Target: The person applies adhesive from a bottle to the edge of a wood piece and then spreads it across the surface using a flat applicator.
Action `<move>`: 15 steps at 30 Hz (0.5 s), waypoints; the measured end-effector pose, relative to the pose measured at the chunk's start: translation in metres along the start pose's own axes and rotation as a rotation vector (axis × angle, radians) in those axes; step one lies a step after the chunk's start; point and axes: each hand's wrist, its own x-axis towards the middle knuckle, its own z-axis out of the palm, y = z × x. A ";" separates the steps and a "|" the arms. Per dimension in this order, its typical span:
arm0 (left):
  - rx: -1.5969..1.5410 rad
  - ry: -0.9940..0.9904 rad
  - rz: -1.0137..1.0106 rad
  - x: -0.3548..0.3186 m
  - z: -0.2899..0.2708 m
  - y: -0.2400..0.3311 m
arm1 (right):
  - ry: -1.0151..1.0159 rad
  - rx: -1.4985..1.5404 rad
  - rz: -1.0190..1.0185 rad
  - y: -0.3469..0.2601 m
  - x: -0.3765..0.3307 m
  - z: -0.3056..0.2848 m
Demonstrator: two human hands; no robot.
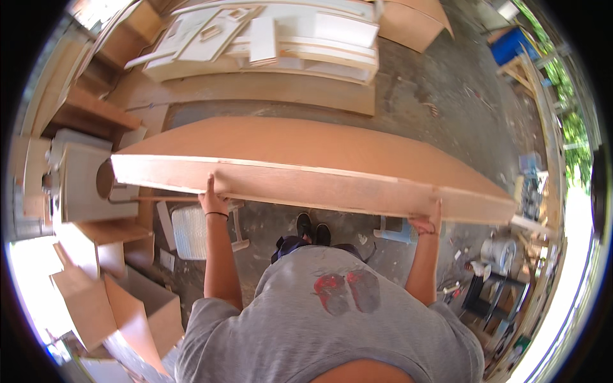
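A long, wide stack of plywood boards (306, 153) is held up flat in front of my chest, its pale edge facing me. My left hand (212, 199) grips that near edge from below, left of centre, fingers up against the board's face. Toward the right end of the same edge, my right hand (429, 220) clamps it from underneath. My black shoes (311, 228) show on the concrete floor beneath the boards.
White panels and boards (268, 38) lie stacked on the floor beyond. Plywood cabinets and boxes (96, 242) crowd the left side. A white basket (190, 231) and a blue stool (396, 231) stand near my feet. Buckets and clutter (498, 255) fill the right.
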 end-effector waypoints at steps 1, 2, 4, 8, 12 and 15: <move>-0.060 0.001 0.064 0.007 0.013 -0.001 | -0.062 0.031 -0.010 -0.007 0.004 0.010; -0.118 0.009 0.124 0.014 0.019 -0.001 | -0.122 0.057 -0.014 -0.011 0.006 0.017; -0.205 -0.058 0.134 0.016 0.036 0.009 | 0.013 0.077 -0.032 -0.017 0.005 0.031; -0.249 -0.082 0.098 0.026 0.037 0.013 | 0.078 0.085 -0.011 -0.025 0.006 0.032; -0.226 -0.099 0.137 0.025 0.025 0.010 | 0.140 0.076 -0.014 -0.022 -0.008 0.037; -0.133 -0.078 0.186 0.018 0.029 0.015 | 0.146 0.104 -0.010 -0.023 -0.008 0.034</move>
